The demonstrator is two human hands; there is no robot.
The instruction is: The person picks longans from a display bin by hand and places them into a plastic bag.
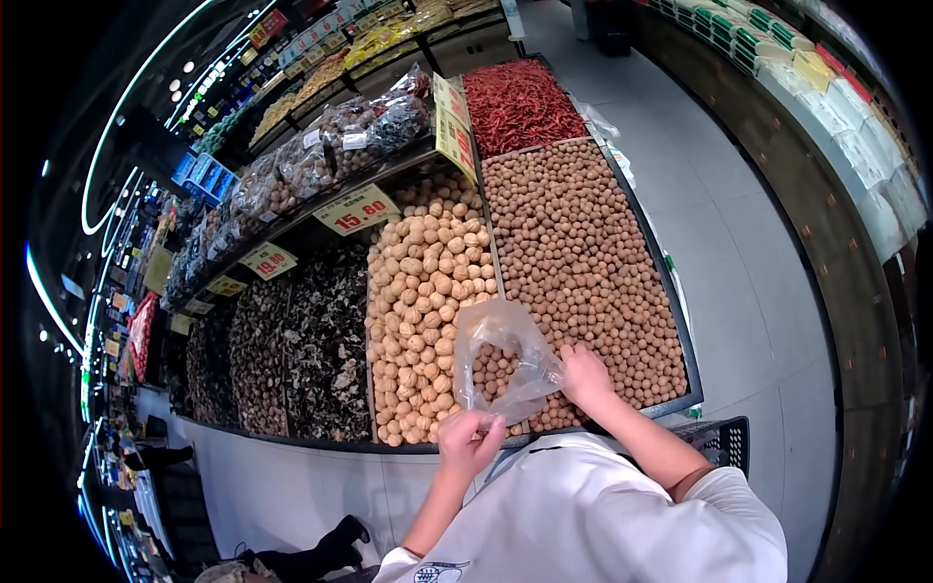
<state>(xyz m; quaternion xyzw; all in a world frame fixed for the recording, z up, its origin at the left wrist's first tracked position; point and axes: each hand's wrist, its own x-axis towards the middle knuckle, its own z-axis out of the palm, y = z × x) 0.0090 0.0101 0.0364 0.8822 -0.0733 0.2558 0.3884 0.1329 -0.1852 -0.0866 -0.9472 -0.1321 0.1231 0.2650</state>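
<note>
A clear plastic bag (478,321) hangs with its mouth wide open over the divider between the walnuts (418,291) and the small round brown dried fruits (583,243). Several of the round brown pieces show through the bag's mouth; whether they lie inside it or below it I cannot tell. My left hand (470,439) pinches the near edge of the bag, thumb against fingers. The right edge of the bag is at the closed fingers of my right hand (586,377), just above the brown fruits.
Dried red chillies (520,105) fill the far bin. Dark dried goods (326,340) lie left of the walnuts, below a shelf of bagged goods (335,136) with price signs (357,210). A basket (724,442) stands at the right. Another person's dark-clad leg (326,551) shows at lower left.
</note>
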